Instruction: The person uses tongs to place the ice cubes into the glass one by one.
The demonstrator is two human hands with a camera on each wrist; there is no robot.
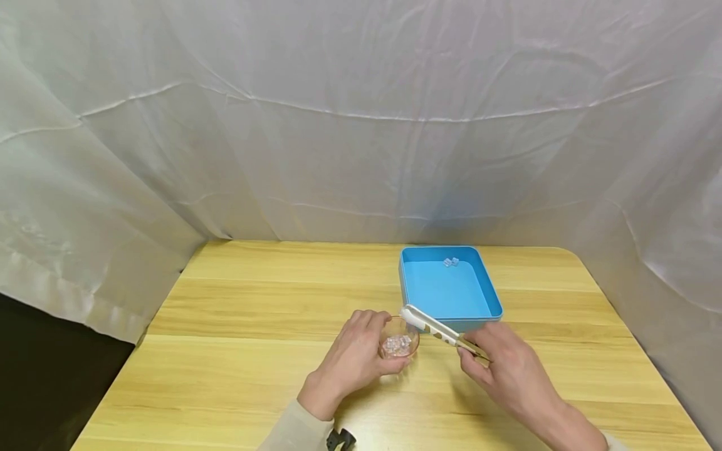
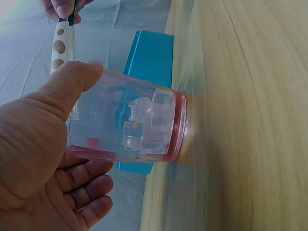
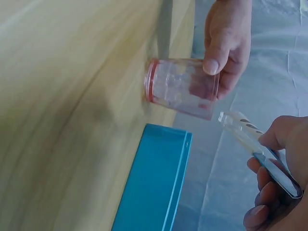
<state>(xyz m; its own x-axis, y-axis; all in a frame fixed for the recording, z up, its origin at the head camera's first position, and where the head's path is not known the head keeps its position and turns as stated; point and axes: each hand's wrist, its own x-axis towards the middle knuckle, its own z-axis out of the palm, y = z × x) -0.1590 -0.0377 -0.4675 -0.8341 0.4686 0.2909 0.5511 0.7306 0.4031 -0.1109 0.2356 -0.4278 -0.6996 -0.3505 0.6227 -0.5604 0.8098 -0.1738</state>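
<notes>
A clear plastic cup with a pinkish-red base stands upright on the table, with several clear cubes in its bottom. My left hand grips the cup near its rim, thumb on the near side. My right hand holds a pair of tongs, white with brown spots and metal-coloured at the handle. The tongs' tips are just beside and above the cup's rim. In the right wrist view something clear shows at the tips; whether it is a cube I cannot tell.
Behind the cup, to the right, sits a square blue box, open at the top. Two clear cubes lie at its far side. The wood-grain table is bounded by a pale grey curtain at the back and sides.
</notes>
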